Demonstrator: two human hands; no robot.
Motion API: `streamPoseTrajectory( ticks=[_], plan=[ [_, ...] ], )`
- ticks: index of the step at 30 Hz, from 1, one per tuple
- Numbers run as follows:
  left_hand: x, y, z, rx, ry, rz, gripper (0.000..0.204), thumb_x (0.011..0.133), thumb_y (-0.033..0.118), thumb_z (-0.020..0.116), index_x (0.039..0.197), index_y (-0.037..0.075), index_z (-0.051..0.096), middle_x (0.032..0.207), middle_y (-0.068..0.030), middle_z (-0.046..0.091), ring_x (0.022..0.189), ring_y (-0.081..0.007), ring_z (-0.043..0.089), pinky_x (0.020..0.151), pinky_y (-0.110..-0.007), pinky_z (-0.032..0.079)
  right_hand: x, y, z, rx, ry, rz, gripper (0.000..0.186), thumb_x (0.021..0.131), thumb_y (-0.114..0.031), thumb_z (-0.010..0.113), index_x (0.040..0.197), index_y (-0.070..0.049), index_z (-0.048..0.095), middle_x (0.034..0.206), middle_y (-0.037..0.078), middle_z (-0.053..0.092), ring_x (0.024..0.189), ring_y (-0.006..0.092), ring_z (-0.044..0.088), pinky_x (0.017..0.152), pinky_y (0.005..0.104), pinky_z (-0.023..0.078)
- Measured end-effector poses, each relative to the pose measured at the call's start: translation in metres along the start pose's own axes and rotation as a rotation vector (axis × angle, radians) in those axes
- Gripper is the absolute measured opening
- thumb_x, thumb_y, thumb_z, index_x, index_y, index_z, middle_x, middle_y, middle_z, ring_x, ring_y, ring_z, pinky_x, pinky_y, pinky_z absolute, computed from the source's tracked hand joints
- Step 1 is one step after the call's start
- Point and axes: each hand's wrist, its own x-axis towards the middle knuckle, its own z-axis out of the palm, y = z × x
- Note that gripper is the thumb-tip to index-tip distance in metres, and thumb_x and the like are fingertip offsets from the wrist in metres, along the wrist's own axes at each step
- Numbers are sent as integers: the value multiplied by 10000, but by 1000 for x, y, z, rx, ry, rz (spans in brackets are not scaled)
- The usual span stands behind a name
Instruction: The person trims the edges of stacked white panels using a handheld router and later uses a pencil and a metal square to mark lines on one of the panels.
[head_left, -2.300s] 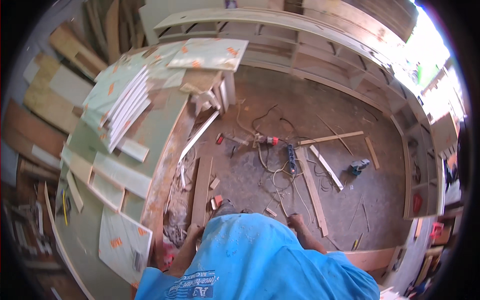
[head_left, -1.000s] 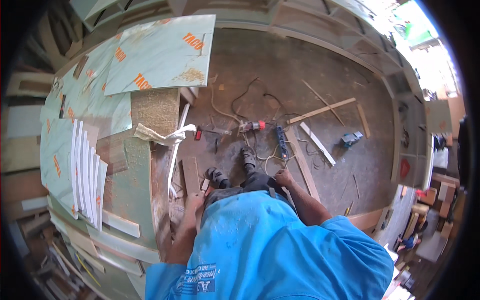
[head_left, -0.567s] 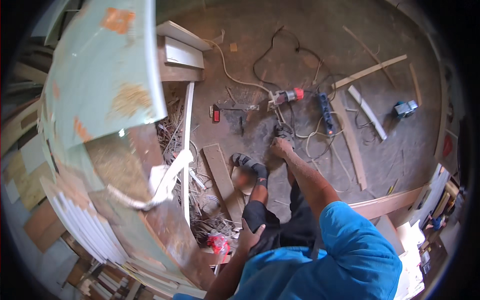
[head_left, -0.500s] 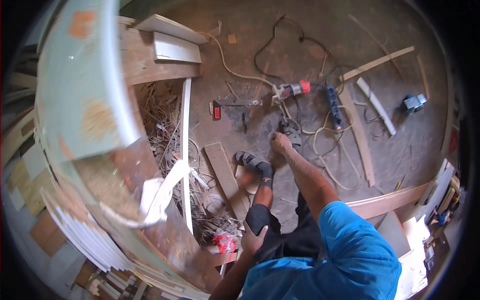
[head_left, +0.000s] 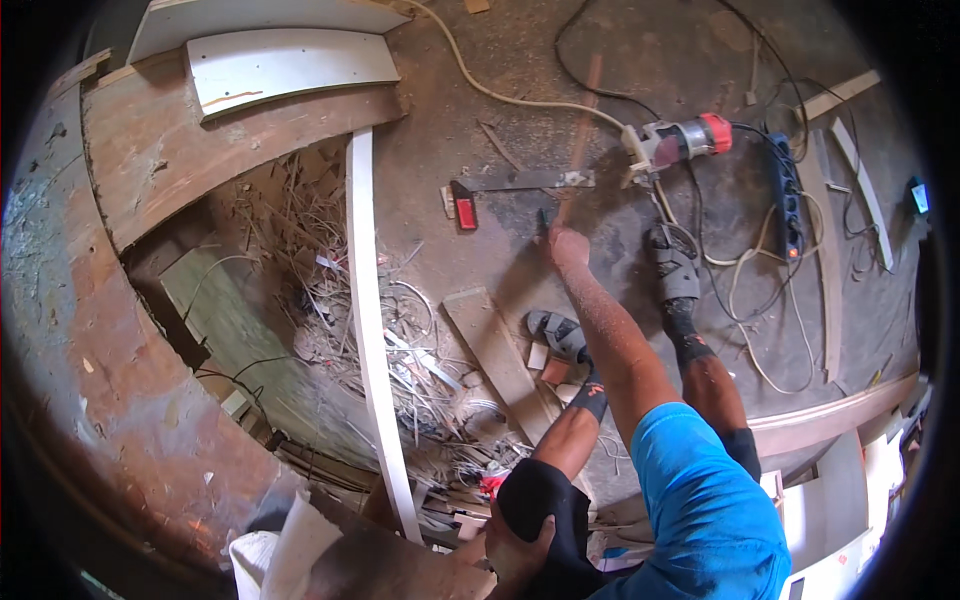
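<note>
My right hand (head_left: 568, 248) reaches down over the floor with its arm stretched out. Its fingers curl under and are mostly hidden by the back of the hand. Just past it lies a small dark slim object (head_left: 543, 222); whether I touch it cannot be made out. Beyond that sits an L-shaped tool with a metal blade and a red-and-black handle (head_left: 465, 212). My left hand (head_left: 522, 550) rests on my bent left knee, thumb apart from the fingers, holding nothing. A red-and-grey power tool, like a router (head_left: 680, 143), lies ahead of my right foot.
A blue power strip (head_left: 785, 200) with looping cables lies at the right. Wood strips (head_left: 826, 270) and a plank (head_left: 495, 350) lie about the floor. At the left stands a curved plywood structure (head_left: 150, 420), with a white upright strip (head_left: 366, 300) beside heaped shavings and scraps (head_left: 325, 275).
My view has swung left and come lower and nearer the floor. My right hand has moved left from beside my right foot toward the slim dark object. The left hand stays on the knee.
</note>
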Motion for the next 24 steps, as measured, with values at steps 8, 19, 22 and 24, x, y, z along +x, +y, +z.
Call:
streamPoseTrajectory(
  ticks=[8, 19, 22, 24],
  plan=[
    [0, -4, 1, -18, 27, 15, 1081, 719, 578, 814, 1466, -51, 351, 1192, -307, 606, 1100, -478, 618, 937, -548, 506, -10, 26, -59, 98, 230, -210, 189, 924, -237, 597, 968, -56, 629, 845, 171, 720, 751, 301, 741, 612, 412, 594],
    [-64, -11, 0, -74, -160, 91, 884, 804, 649, 718, 1347, -13, 498, 1196, -299, 658, 1144, -468, 631, 977, -499, 513, -312, -80, -463, 1725, -258, -249, 195, 876, -109, 594, 1059, -52, 563, 951, 150, 705, 740, 194, 685, 669, 303, 539],
    [-81, 9, -44, -163, -207, 353, 645, 915, 582, 612, 1251, 35, 671, 1264, -230, 660, 1172, -412, 634, 988, -474, 503, -390, -132, -555, 1715, -279, -452, 228, 844, -72, 625, 1062, -42, 569, 941, 160, 703, 747, 190, 686, 675, 287, 545],
    [-109, 53, -128, -361, -204, 408, 615, 929, 559, 612, 1266, 48, 667, 1209, -231, 680, 1138, -400, 654, 971, -459, 514, -443, -165, -608, 1633, -273, -544, 217, 841, -74, 619, 1050, -46, 567, 922, 151, 689, 711, 193, 667, 654, 304, 543]
  ],
)
